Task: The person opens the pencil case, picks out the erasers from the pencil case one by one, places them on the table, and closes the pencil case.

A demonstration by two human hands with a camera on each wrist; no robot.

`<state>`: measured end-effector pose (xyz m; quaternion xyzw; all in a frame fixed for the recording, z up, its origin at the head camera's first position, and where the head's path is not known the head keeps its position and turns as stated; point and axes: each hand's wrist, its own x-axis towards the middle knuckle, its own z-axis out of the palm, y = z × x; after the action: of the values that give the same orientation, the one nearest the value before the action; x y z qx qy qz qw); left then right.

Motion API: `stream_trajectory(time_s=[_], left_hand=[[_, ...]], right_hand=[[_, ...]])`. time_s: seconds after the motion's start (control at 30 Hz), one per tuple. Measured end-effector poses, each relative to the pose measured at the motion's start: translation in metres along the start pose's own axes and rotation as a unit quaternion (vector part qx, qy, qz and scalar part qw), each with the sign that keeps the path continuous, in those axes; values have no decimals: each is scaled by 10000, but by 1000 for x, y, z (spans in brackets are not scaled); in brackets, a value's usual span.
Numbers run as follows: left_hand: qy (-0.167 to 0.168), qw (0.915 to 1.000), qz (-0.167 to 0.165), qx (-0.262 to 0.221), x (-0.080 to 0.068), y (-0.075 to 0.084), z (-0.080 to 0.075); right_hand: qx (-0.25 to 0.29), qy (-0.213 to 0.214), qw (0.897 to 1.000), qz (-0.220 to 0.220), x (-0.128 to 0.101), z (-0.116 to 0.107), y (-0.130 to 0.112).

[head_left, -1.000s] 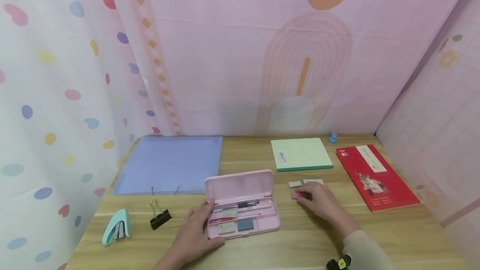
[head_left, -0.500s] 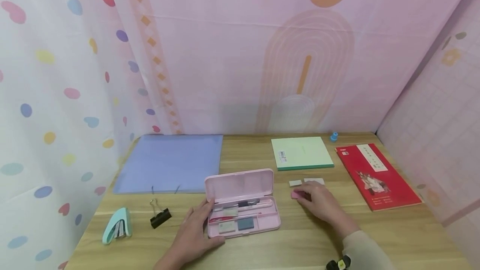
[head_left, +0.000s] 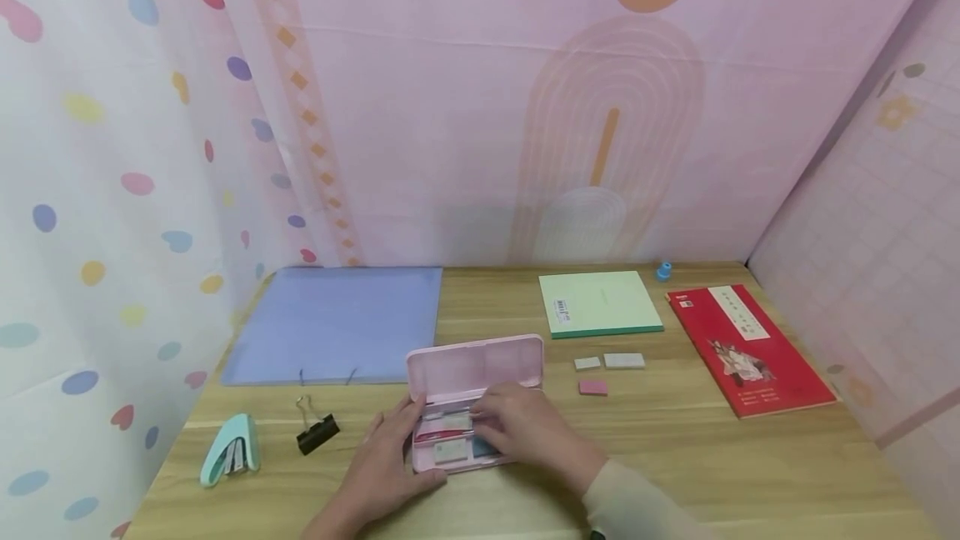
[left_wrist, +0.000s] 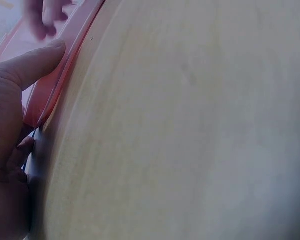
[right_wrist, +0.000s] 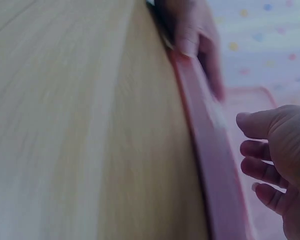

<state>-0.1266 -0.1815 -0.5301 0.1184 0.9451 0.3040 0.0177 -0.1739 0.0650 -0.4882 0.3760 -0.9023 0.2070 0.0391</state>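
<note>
An open pink pencil case sits on the wooden desk near the front edge, a little left of centre, with its lid standing up at the back. Inside, partly hidden by the hands, lie pens and small flat blocks. The left hand holds the case at its left end, thumb curled against the front rim, fingers along the side; the left wrist view shows the thumb pressed on the pink edge. The right hand is over the right half of the tray, fingers loosely bent down into it; whether it holds anything cannot be told.

Just right of the case, on the bare wood, lies a small pink eraser. Behind it sit two grey erasers side by side. Further back is a pale green notebook, with a small blue sharpener near its far right corner. A red book lies at the right side of the desk. Behind the case to the left is a blue folder. In front of it rests a black binder clip, and further left a mint green stapler. Pink patterned cloth hangs behind the desk.
</note>
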Motion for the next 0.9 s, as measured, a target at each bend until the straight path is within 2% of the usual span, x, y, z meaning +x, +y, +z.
stream_trajectory(time_s=[0.13,0.37,0.5,0.6,0.7,0.77,0.9], left_hand=[[-21,10000,1,-55,0,0,0],[-27,9999,-4,-115,-1,-1,-2],[67,9999,32,-75,-1,0,0],[134,9999,75,-34,-2,0,3],[182,9998,85,-10,-2,1,4],[200,9998,73,-2,-1,1,4],[162,9999,54,11,-1,1,2]], right_hand=[[-185,-160,9997,98,12,13,-8],[-50,-153,9998,154,21,22,-12],[104,98,9998,110,13,17,-9],[549,394,9975,200,-6,1,3],[1079,611,9895,740,-35,-25,28],[1295,696,9799,1347,-56,-44,50],[950,750,9633,2395,-93,-70,97]])
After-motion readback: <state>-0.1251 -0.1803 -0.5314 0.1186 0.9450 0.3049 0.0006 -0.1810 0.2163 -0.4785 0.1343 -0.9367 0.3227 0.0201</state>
